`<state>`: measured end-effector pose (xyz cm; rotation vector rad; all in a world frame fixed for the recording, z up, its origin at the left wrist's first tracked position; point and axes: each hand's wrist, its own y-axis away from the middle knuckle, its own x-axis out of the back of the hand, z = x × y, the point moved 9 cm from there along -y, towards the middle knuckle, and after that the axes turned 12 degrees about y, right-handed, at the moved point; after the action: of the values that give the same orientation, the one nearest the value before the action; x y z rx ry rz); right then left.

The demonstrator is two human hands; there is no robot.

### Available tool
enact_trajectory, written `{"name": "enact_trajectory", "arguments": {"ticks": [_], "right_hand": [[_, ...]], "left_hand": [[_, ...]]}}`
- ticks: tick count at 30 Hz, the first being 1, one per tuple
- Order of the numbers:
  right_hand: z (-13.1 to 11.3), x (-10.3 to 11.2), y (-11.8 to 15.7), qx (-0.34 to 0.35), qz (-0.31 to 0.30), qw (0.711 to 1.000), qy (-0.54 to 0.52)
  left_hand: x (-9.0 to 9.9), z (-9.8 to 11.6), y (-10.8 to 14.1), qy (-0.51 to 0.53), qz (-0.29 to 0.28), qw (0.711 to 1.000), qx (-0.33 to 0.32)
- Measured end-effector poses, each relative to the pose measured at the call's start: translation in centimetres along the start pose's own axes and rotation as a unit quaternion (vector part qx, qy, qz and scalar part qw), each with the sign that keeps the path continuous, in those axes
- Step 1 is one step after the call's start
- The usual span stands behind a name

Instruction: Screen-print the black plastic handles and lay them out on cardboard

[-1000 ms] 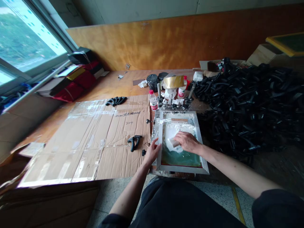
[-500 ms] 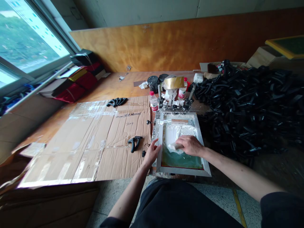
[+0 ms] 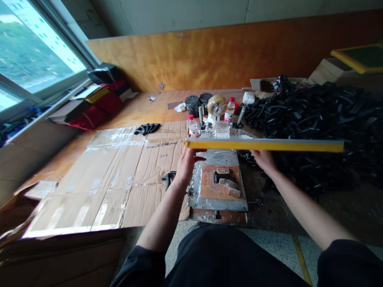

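Observation:
The screen-printing frame [image 3: 266,146] is tilted up and seen nearly edge-on, a long bar with a yellow side. My left hand [image 3: 187,163] is closed around its left end, fingers above and thumb below. My right hand [image 3: 265,160] is by the lower edge, right of the middle; its fingers are partly covered by the frame, so any grip is hidden. Under the frame, a curved black plastic handle [image 3: 224,176] lies on a wooden jig [image 3: 209,191] fixed to a metal base plate [image 3: 200,204]. Another black piece [image 3: 167,180] rests on the cardboard beside my left forearm.
A large heap of black handles [image 3: 311,119] covers the table's right side. Cardboard [image 3: 104,179] lies to the left, with several black pieces [image 3: 147,128] at its far edge. Behind the press stand ink cans [image 3: 192,104], a tape roll [image 3: 217,105] and a red-capped bottle [image 3: 230,108].
The frame has swung up from lying flat, uncovering the jig and the black handle. My left hand has risen with it. My right hand has left the white paste and moved right.

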<state>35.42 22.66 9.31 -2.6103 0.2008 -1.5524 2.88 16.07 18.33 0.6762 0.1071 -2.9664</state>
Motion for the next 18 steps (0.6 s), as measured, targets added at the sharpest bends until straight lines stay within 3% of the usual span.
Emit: {"name": "enact_trajectory", "arguments": {"ticks": [3, 5, 6, 8, 9, 10, 12, 14, 15, 17, 18], "right_hand": [[-4.5, -6.5, 5.3, 0.136, -0.110, 0.982, 0.067], [-7.0, -9.3, 8.2, 0.179, -0.150, 0.961, 0.147], [-7.8, -9.9, 9.2, 0.171, -0.157, 0.957, 0.176], [-9.5, -10.2, 10.9, 0.146, -0.156, 0.957, 0.195], [-10.6, -10.0, 11.9, 0.153, -0.147, 0.960, 0.184], [-12.0, -9.8, 12.8, 0.179, -0.135, 0.961, 0.164], [-14.5, -9.4, 14.3, 0.265, -0.118, 0.950, 0.114], [-14.5, -9.2, 14.1, 0.322, -0.118, 0.934, 0.098], [-13.0, -9.1, 12.9, 0.316, -0.122, 0.933, 0.122], [-7.8, -8.7, 9.1, 0.240, -0.132, 0.938, 0.211], [-4.3, -8.3, 7.0, 0.179, -0.145, 0.934, 0.275]], "left_hand": [[0.0, -0.9, -0.1, 0.027, 0.042, 0.999, -0.009], [0.5, -4.5, 2.0, 0.032, 0.068, 0.995, 0.068], [0.5, -7.3, 3.8, 0.029, 0.063, 0.987, 0.148], [0.0, -13.4, 8.6, 0.029, 0.028, 0.942, 0.332], [-0.2, -15.5, 10.8, 0.047, 0.020, 0.922, 0.384], [-0.2, -17.1, 12.5, 0.067, 0.024, 0.908, 0.413], [1.1, -18.6, 14.0, 0.098, 0.062, 0.905, 0.410], [4.4, -18.4, 13.6, 0.076, 0.110, 0.918, 0.374], [6.9, -17.8, 13.0, 0.043, 0.133, 0.925, 0.353], [13.3, -15.8, 11.4, -0.054, 0.183, 0.933, 0.305], [17.0, -14.7, 10.9, -0.114, 0.218, 0.924, 0.294]]}}
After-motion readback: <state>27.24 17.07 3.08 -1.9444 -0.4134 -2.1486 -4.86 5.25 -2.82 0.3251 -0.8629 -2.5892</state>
